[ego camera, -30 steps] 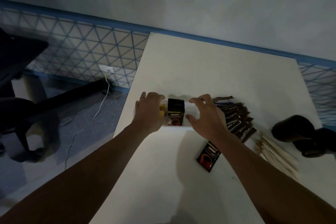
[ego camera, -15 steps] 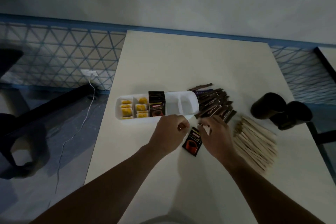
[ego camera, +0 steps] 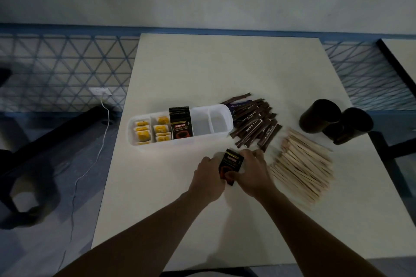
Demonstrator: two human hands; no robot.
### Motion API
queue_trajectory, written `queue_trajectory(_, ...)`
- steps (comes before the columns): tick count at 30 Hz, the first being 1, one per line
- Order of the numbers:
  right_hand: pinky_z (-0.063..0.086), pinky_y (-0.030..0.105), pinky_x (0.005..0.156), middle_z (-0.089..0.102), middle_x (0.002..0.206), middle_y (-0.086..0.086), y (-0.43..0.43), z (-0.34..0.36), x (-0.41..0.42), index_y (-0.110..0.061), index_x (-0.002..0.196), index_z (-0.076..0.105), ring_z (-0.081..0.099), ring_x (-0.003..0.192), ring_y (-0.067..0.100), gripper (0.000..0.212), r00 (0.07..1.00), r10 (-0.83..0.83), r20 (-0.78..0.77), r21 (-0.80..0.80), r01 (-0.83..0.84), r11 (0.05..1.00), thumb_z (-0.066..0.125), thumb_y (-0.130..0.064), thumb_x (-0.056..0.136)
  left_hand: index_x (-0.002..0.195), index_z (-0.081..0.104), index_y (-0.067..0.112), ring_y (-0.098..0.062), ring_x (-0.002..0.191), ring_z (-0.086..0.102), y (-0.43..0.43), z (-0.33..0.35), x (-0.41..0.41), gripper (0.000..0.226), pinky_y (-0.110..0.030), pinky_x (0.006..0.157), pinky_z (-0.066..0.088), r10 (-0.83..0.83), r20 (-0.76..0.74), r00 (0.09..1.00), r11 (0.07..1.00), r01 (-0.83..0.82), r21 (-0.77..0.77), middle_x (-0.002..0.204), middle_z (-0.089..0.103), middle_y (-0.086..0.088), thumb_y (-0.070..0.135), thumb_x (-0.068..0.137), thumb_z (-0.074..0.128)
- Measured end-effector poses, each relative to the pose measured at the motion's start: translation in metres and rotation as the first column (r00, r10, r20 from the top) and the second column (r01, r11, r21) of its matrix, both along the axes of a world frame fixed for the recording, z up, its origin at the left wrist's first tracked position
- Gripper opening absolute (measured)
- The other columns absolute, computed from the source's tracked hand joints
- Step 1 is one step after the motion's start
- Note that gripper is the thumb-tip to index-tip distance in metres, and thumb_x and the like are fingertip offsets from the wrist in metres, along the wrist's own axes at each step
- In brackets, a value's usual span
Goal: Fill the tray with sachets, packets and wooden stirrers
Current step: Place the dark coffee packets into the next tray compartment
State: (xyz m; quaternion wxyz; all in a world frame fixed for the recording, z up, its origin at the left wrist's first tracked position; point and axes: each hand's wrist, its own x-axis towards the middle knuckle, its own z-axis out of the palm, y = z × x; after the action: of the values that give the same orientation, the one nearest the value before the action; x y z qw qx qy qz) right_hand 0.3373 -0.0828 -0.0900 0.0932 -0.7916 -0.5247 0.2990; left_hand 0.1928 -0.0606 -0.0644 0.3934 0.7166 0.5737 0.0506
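A white divided tray lies mid-table. Its two left compartments hold yellow sachets; the third holds upright black coffee packets; the two right compartments hold nothing. Below the tray, my left hand and my right hand both grip one loose black coffee packet just above the table. A heap of brown stick sachets lies right of the tray. A pile of wooden stirrers lies further right, near my right hand.
Two dark cups lie on their sides at the table's right edge. The white table ends at a blue patterned floor on the left, where a white cable runs from a wall socket. A dark chair base stands at far left.
My hands pulled back from the tray toward me. They closed around the loose black packet that lay flat on the table and lifted it. The view shifted to show more of the table.
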Motion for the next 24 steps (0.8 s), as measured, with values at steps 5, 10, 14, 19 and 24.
queue_trajectory(5,0.042,0.026,0.073,0.046,0.113,0.001,0.002,0.003,-0.002,-0.024,0.118,0.057,0.048,0.094,0.015,0.059,0.996,0.089,-0.012,-0.022,-0.089,0.996,0.08,-0.049,0.07,0.132,0.048,0.018,-0.017,0.101,0.051,-0.001,-0.01,-0.004,0.051,-0.023,0.08,0.044,0.002,-0.012,1.0,1.0,-0.003,-0.006,0.116,0.054,-0.008,0.02,0.086,0.068)
queue_trajectory(10,0.034,0.013,0.059,0.063,0.089,-0.012,0.004,0.013,-0.006,-0.027,0.104,0.063,0.056,0.077,0.001,0.03,0.973,0.146,-0.181,0.042,-0.141,0.989,0.079,-0.03,0.08,0.112,0.057,0.011,-0.017,0.086,0.05,0.001,-0.012,-0.009,0.026,-0.02,0.064,0.036,0.007,-0.065,0.998,1.0,-0.006,0.013,0.105,0.053,-0.009,0.026,0.091,0.061)
queue_trajectory(14,0.035,0.015,0.059,0.064,0.091,-0.009,0.011,0.019,-0.01,-0.028,0.105,0.062,0.057,0.079,0.003,0.027,0.97,0.118,-0.212,0.064,-0.107,0.992,0.077,-0.026,0.082,0.104,0.062,0.009,-0.017,0.086,0.055,0.006,-0.007,-0.018,0.017,-0.025,0.068,0.043,0.03,-0.035,0.999,0.998,-0.028,0.048,0.1,0.062,-0.005,0.023,0.095,0.058)
queue_trajectory(19,0.056,0.024,0.073,0.069,0.102,-0.007,0.023,0.034,-0.017,-0.028,0.117,0.058,0.067,0.089,0.008,0.044,0.922,0.075,-0.379,0.149,-0.019,0.989,0.08,-0.019,0.081,0.094,0.068,0.013,-0.02,0.087,0.065,0.019,0.007,-0.031,0.01,-0.036,0.077,0.052,0.093,0.055,0.994,0.988,-0.099,0.122,0.095,0.072,-0.004,0.02,0.092,0.062)
queue_trajectory(24,0.059,0.032,0.072,0.075,0.09,-0.002,0.042,0.052,-0.027,-0.024,0.103,0.066,0.072,0.08,0.015,0.028,0.878,0.044,-0.476,0.188,0.052,0.981,0.079,-0.013,0.081,0.089,0.068,0.013,-0.011,0.074,0.056,0.038,0.024,-0.046,0.005,-0.013,0.058,0.033,0.16,0.137,0.978,0.947,-0.191,0.258,0.083,0.066,0.003,0.017,0.089,0.066)
